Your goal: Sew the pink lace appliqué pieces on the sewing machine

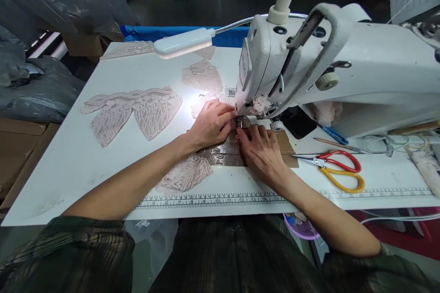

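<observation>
My left hand [213, 121] lies beside the needle area of a white sewing machine [261, 64], its fingers bent together on a pale pink lace piece [202, 104] that is partly under them. My right hand [259, 149] is just right of the presser foot [242, 122], fingers curled and tips close to it; what they pinch, if anything, is hidden. Beneath both hands is a brown taped plate [223, 153]. Another lace piece [187, 174] lies below my left wrist, and a joined lace panel [202, 75] extends behind my left hand.
To the left lies a two-cup lace piece [134, 112]. Scissors with red and yellow handles [338, 169] rest right of my right hand. A black phone [298, 122] and blue snips [333, 134] are under the machine arm. A lamp [185, 42] hangs over the table; a ruler strip [216, 200] lines its front edge.
</observation>
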{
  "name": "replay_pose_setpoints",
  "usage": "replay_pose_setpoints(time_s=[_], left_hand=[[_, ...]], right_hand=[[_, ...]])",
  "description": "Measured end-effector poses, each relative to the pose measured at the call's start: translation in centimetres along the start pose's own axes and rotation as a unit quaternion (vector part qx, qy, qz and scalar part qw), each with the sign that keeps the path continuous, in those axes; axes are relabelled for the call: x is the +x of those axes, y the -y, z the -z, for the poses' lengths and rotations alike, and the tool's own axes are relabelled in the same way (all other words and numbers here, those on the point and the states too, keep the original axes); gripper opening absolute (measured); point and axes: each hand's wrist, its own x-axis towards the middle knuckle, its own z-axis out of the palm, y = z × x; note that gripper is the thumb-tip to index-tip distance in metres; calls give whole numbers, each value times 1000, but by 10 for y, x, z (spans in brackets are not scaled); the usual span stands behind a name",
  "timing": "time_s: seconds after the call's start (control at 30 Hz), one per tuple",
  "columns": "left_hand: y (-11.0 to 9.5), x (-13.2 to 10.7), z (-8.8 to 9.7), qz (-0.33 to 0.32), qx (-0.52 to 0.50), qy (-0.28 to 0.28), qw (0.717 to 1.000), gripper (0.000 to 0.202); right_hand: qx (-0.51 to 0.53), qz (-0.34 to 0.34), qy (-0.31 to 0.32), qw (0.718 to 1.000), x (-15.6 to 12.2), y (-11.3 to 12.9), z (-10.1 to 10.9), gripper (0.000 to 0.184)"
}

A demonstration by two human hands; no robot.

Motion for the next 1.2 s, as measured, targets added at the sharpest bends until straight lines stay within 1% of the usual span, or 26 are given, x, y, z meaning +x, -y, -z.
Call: replay_pose_setpoints(time_s=[0.07,0.17,0.27,0.4,0.57,0.7,0.77,0.83,0.87,0.97,1.03,1.1,1.2], left_hand=[[1,-3,-1,-37,-6,-18,999,27],[2,-5,0,-76,-6,7,997,29],[3,-5,2,-83,-3,26,996,28],[5,-6,5,-93,-11,29,995,28],[8,-6,5,-95,-2,36,995,28],[12,-4,7,-92,2,56,994,28],[11,-3,9,-97,6,66,993,28],[9,-3,11,-88,19,62,994,27],[7,-2,11,-69,30,55,996,27],[5,-2,11,27,63,40,997,27],[9,-1,10,71,63,56,994,29],[17,1,9,70,50,79,993,30],[32,7,8,36,40,112,992,32]], right_hand=[[-3,-7,4,1000,0,1,-1,39],[-3,-15,14,1000,2,1,-1,37],[-7,-20,22,1000,3,3,2,36],[-12,-30,31,999,2,6,6,37],[-9,-35,23,999,-2,7,4,39],[5,-41,13,999,-4,7,3,40],[19,-35,8,999,-5,3,2,41],[53,-8,0,999,-9,-7,-1,43],[80,15,-6,997,-11,-14,-4,43],[192,80,-47,977,-19,-38,-17,40],[265,89,-80,957,-22,-51,-26,36],[307,81,-98,943,-23,-57,-33,33],[310,67,-107,942,-20,-56,-36,31]])
